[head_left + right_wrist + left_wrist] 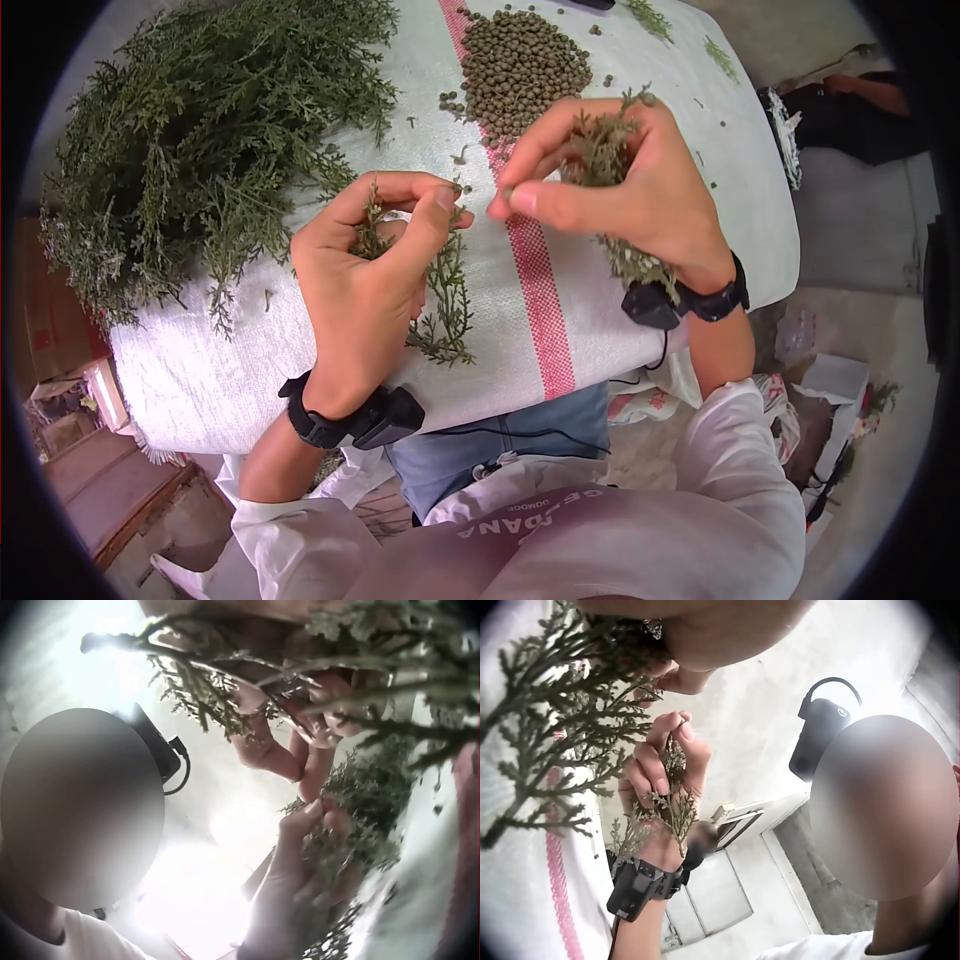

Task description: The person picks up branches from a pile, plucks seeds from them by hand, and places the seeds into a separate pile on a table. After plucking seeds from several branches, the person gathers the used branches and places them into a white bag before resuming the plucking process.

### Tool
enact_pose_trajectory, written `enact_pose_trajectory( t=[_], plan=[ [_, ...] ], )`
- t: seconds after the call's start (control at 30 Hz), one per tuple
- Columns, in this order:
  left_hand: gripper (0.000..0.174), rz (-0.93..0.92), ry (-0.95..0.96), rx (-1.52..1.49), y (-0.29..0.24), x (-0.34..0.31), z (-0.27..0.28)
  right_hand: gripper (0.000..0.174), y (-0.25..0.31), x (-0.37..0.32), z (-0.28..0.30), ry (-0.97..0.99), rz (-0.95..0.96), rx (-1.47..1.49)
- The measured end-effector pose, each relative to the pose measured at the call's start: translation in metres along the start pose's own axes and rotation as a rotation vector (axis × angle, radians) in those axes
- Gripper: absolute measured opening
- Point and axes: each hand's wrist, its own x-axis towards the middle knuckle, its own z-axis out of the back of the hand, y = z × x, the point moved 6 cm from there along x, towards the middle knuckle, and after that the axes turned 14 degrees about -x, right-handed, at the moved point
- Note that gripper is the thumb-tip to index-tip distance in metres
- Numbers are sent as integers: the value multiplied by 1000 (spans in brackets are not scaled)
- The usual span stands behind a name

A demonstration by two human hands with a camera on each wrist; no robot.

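Note:
My left hand (pixel 350 275) holds a green conifer sprig (pixel 447 305), its scaly twigs hanging below the palm toward the sack. Thumb and forefinger pinch the sprig's upper end, where a small greenish bit (pixel 457 188) shows. Facing it, my right hand (pixel 650 190) grips another conifer sprig (pixel 604 150) in its palm, with twigs trailing down to the wrist. A small round bit (pixel 507 192) shows at the right thumb and fingertip, which are pressed together. In the head view the two hands' fingertips are a short gap apart, above the white woven sack (pixel 480 375).
A large heap of conifer branches (pixel 210 140) covers the sack's left side. Beyond the hands lies a pile of small round brown-green cones (pixel 525 75), with several scattered around it. Loose sprigs (pixel 650 18) lie at the far right. A red stripe (pixel 540 300) runs down the sack.

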Motion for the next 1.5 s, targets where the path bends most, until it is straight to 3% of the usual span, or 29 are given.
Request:
enact_pose_trajectory(
  t=[0.13, 0.23, 0.97, 1.07, 1.33, 1.5],
  plan=[
    [8, -35, 0, 1, -3, -3, 1, 15, 4, -4, -13, -5, 70, 33],
    [9, -52, 3, -14, -3, -3, 1, 19, 5, -3, -14, 14, -107, -8],
    [7, -200, -55, 42, -8, -3, 8, 23, -1, -4, -24, -117, -153, 42],
    [12, -270, 31, 162, -7, -2, 9, 22, -2, -4, -24, -138, -147, 66],
    [12, -259, 33, 154, -8, -2, 7, 15, 1, -4, -23, -142, -108, -1],
    [13, -214, 23, 99, -6, -2, 6, 16, -5, -4, -26, -124, -179, 32]
  ],
)
